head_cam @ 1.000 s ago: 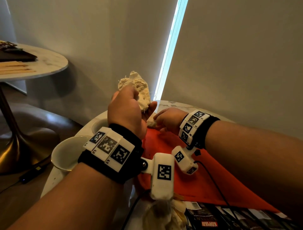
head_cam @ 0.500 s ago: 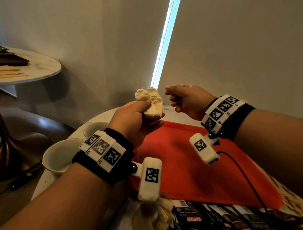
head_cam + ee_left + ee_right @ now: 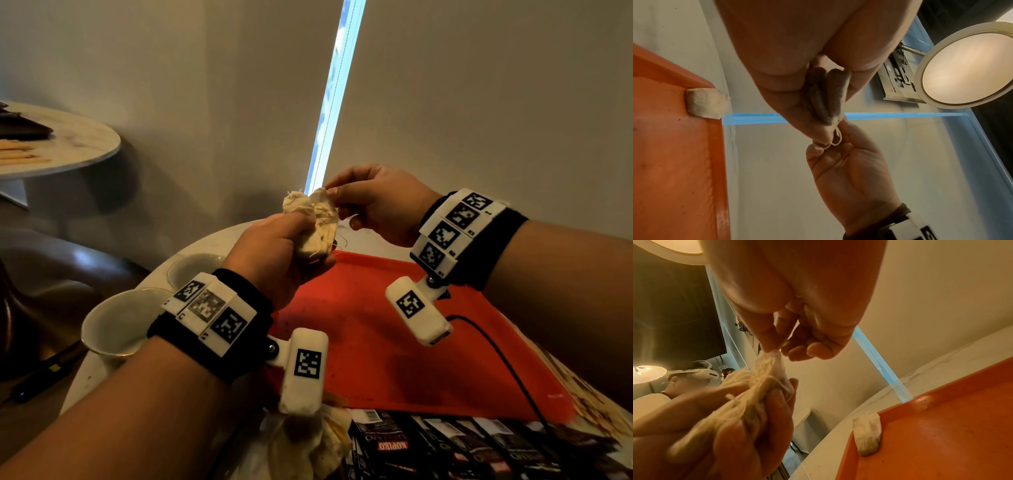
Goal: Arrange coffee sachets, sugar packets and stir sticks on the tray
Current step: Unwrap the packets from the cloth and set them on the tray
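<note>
Here we see two white ceramic cups (image 3: pixel 116 325) at nine o'clock. Our left hand (image 3: pixel 274 253) clutches a bundle of cream paper sachets with strings (image 3: pixel 315 222) above the orange plastic tray (image 3: pixel 376 342); our right hand (image 3: pixel 380 202) pinches the bundle's top. One loose cream sachet (image 3: pixel 867 433) lies on the tray's twelve-o'clock corner. Black coffee sachets (image 3: pixel 445 448) lie at five o'clock.

tray (image 3: pixel 394 342): orange-red | sachet bundle (image 3: pixel 317 222): cream-white | sachet on tray corner (image 3: pixel 706 104): off-white | cups (image 3: pixel 113 322): white | wrist bands (image 3: pixel 459 226): black, white tags with black-and-white square codes
</note>
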`<move>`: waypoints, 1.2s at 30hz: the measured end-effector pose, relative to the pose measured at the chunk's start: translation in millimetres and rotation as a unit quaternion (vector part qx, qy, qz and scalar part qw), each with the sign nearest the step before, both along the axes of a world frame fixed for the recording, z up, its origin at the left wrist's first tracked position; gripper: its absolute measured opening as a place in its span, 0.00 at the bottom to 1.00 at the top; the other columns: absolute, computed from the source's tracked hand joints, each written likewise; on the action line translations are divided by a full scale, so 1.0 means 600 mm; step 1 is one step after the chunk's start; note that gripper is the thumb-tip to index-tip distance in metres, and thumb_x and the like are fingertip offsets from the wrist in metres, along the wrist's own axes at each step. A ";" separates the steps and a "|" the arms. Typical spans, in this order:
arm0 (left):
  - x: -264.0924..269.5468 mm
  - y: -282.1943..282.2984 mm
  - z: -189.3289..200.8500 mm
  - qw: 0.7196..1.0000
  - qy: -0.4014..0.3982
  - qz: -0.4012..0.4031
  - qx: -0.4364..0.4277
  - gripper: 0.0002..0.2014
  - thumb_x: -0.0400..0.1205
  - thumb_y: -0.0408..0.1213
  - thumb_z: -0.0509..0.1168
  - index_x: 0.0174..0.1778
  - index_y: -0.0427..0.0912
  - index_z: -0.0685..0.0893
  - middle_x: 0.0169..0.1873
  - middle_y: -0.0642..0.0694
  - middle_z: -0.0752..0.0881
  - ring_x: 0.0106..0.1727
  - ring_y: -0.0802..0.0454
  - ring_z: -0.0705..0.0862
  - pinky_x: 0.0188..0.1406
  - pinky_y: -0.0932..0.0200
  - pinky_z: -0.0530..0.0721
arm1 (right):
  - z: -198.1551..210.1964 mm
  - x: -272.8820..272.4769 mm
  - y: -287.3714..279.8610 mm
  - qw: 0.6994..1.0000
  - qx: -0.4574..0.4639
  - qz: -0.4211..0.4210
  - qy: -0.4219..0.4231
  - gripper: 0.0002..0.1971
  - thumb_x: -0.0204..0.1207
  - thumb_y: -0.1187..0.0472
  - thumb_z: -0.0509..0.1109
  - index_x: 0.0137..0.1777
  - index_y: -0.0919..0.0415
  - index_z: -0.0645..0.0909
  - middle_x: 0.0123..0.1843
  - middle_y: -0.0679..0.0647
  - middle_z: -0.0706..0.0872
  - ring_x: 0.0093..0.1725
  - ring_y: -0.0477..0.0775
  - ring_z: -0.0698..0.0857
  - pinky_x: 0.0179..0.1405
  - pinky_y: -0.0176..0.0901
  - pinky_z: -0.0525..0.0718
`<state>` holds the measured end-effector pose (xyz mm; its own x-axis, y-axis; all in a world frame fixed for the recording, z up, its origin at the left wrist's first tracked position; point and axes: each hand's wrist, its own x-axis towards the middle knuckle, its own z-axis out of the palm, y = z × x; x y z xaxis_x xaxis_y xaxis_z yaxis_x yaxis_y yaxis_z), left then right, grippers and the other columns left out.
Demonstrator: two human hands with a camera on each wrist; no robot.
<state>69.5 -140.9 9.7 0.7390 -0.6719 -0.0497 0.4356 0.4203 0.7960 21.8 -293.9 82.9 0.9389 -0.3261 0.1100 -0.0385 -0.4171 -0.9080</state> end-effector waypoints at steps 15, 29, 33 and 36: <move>0.005 -0.006 -0.007 1.000 0.008 0.010 0.001 0.15 0.85 0.31 0.63 0.68 0.34 0.79 0.55 0.33 0.85 0.43 0.45 0.87 0.33 0.55 0.89 | 0.003 0.001 -0.001 0.998 0.023 -0.047 -0.036 0.05 0.85 0.68 0.64 0.51 0.62 0.81 0.47 0.61 0.88 0.38 0.54 0.88 0.29 0.41 0.78; 0.020 -0.003 -0.002 0.995 0.022 0.098 -0.006 0.05 0.87 0.33 0.64 0.57 0.40 0.81 0.55 0.35 0.85 0.49 0.42 0.88 0.37 0.53 0.91 | 0.006 0.006 -0.018 0.989 0.038 -0.134 -0.046 0.04 0.84 0.65 0.68 0.53 0.59 0.84 0.44 0.57 0.88 0.33 0.50 0.84 0.35 0.44 0.81; 0.027 0.000 0.003 0.980 0.000 0.184 -0.069 0.12 0.86 0.32 0.66 0.65 0.37 0.79 0.56 0.39 0.86 0.52 0.43 0.89 0.44 0.48 0.92 | -0.006 0.018 -0.029 0.985 0.018 -0.173 -0.017 0.04 0.84 0.66 0.67 0.54 0.59 0.83 0.48 0.59 0.89 0.37 0.51 0.85 0.37 0.45 0.82; 0.031 0.006 0.006 0.971 -0.015 0.220 -0.092 0.15 0.86 0.32 0.65 0.69 0.37 0.78 0.52 0.42 0.86 0.49 0.47 0.91 0.48 0.45 0.92 | -0.022 0.033 -0.027 0.984 -0.016 -0.175 0.043 0.05 0.84 0.68 0.66 0.54 0.59 0.82 0.49 0.60 0.89 0.37 0.52 0.87 0.35 0.44 0.84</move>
